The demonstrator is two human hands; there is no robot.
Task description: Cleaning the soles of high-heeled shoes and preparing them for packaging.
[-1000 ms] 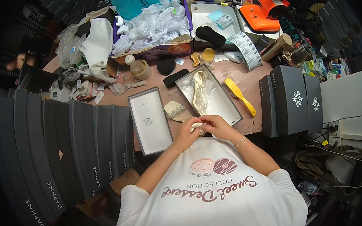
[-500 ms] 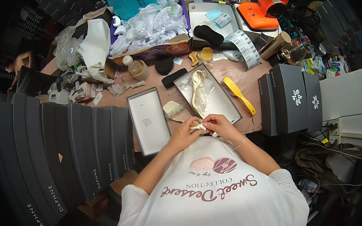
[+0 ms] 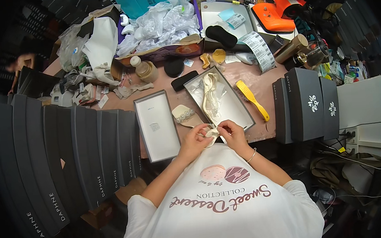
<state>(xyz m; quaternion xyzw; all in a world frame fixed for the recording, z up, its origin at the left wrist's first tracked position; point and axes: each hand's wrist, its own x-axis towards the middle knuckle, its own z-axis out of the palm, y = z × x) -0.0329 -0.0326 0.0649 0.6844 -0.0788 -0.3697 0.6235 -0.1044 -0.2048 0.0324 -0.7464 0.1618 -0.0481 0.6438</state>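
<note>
My left hand (image 3: 194,141) and my right hand (image 3: 233,135) are close together at the near end of the open shoebox, fingers closed on a cream strap-like piece (image 3: 213,134). The right thumb and forefinger pinch its upper end. The fingers partly hide the piece, so I cannot tell whether it belongs to a shoe. Beyond it, a cream shoe (image 3: 211,93) with clear wrap lies in the shoebox (image 3: 235,112). Just left of the box is a sandal (image 3: 184,114) with a pearl-beaded band, its near end close to my left hand.
A grey-rimmed box lid (image 3: 159,141) lies at the left, a yellow brush (image 3: 252,100) right of the shoebox. Dark shoeboxes (image 3: 84,153) line the left side; more (image 3: 304,104) stand at right. Behind are a carton of crumpled white paper (image 3: 162,26) and an orange device (image 3: 276,13).
My right hand has shifted slightly right and its fingers have moved up along the cream piece. More of the piece shows between my hands now.
</note>
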